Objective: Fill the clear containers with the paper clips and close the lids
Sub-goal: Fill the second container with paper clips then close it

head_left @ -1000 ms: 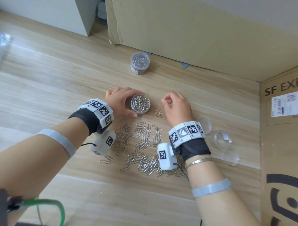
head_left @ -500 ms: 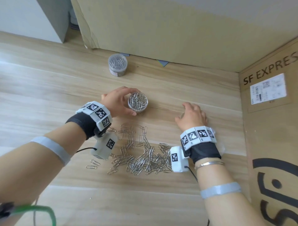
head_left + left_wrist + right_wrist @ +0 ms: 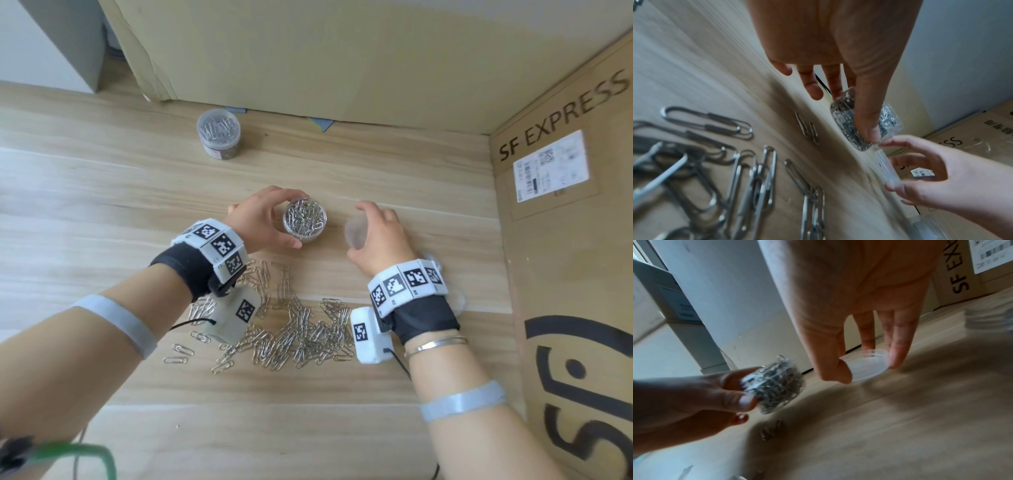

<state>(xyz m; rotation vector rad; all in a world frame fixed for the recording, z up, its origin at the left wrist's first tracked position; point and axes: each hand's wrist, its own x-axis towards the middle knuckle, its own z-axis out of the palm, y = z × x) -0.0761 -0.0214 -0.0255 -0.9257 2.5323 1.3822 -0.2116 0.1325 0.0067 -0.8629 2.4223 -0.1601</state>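
My left hand (image 3: 263, 219) grips a small clear container (image 3: 305, 221) heaped with paper clips, lifted off the wooden floor; the wrist views show it too (image 3: 865, 123) (image 3: 774, 387). My right hand (image 3: 376, 236) pinches a clear round lid (image 3: 356, 234) between thumb and fingers, just right of the container (image 3: 867, 366) (image 3: 887, 168). A pile of loose paper clips (image 3: 291, 329) lies on the floor below both wrists (image 3: 715, 162). A filled, lidded container (image 3: 218, 133) stands at the back.
Large cardboard boxes wall the back (image 3: 308, 61) and the right side (image 3: 575, 240). More clear container parts (image 3: 455, 301) lie half hidden behind my right wrist. Two stray clips (image 3: 770, 430) lie under the lifted container. A green cable (image 3: 78, 452) shows at bottom left.
My right hand went to the clear pieces on the right, picked up a lid and brought it beside the container. My left hand kept its grip on the filled container and raised it slightly.
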